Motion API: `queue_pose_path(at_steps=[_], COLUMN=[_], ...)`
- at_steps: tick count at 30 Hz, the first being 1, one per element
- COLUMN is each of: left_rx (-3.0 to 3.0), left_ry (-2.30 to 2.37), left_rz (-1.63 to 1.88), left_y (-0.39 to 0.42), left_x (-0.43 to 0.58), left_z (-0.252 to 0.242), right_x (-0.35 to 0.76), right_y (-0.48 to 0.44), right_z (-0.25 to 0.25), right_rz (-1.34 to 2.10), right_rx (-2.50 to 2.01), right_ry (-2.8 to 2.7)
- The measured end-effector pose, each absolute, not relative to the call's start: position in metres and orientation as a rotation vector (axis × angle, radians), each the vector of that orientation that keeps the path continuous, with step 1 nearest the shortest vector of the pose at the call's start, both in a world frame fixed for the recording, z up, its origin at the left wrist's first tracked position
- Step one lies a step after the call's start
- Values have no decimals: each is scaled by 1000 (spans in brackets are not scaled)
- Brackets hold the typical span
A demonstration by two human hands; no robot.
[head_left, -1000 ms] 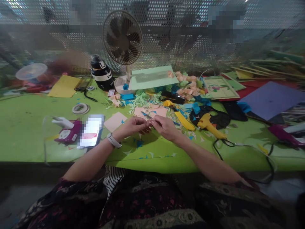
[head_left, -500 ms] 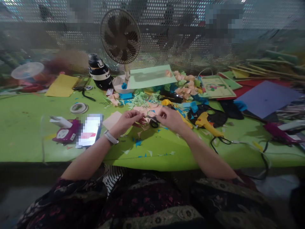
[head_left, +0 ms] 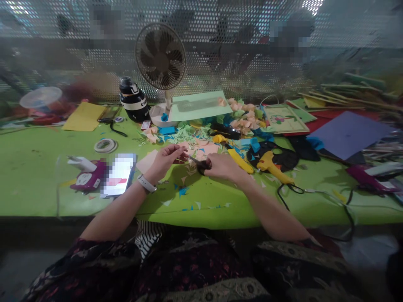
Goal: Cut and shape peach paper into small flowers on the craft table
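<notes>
Twelve o'clock lies dead ahead; the scissors (head_left: 200, 165) mark the dial's centre. At nine o'clock, a smartphone (head_left: 121, 174) lies on the green surface (head_left: 31, 176), with a pale peach paper sheet (head_left: 146, 162) nearer in. Also toward nine, the left hand (head_left: 168, 159) draws thumb and fingers together; whether that grip holds a scrap cannot be told. At centre, the scissors sit in the closed grip of the right hand (head_left: 222, 167), blades pointing toward ten, near the left fingertips. Good control probably calls for a steady left pinch, clear of the blade line. At three, the yellow glue gun (head_left: 275, 171) lies beyond.
</notes>
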State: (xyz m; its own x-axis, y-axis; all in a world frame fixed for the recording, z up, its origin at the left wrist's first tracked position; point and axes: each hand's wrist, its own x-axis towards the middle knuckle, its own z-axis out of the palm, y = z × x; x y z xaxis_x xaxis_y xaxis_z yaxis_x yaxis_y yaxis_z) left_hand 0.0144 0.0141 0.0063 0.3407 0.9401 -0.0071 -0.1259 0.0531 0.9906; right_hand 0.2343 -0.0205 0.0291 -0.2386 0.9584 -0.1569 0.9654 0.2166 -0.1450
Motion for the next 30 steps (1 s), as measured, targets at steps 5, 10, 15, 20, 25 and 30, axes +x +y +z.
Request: queue_pose_path(at_steps=[5,10,15,20,25,30], left_rx=[1239,1233,1274,1351,1362,1352], left_ry=[889,879,866,812,792,786], left_rz=[1044,1011,1017,1001,1019,1030], left_y=[17,13,9,5,2,1], left_x=[13,17,18,20,20,19], left_z=[4,5,6,9,13,14], right_x=[239,250,261,260,254,245], right_y=[-24,-24,-21,-19,-19,-23], right_z=[33,35,31,33,35,35], right_rz=[-335,-352,-497,-1362,-2161,-2329], right_rx=[1852,1828,1877,2169,2283,2163], right_ry=[2402,2366,2408,2328,2110,2086])
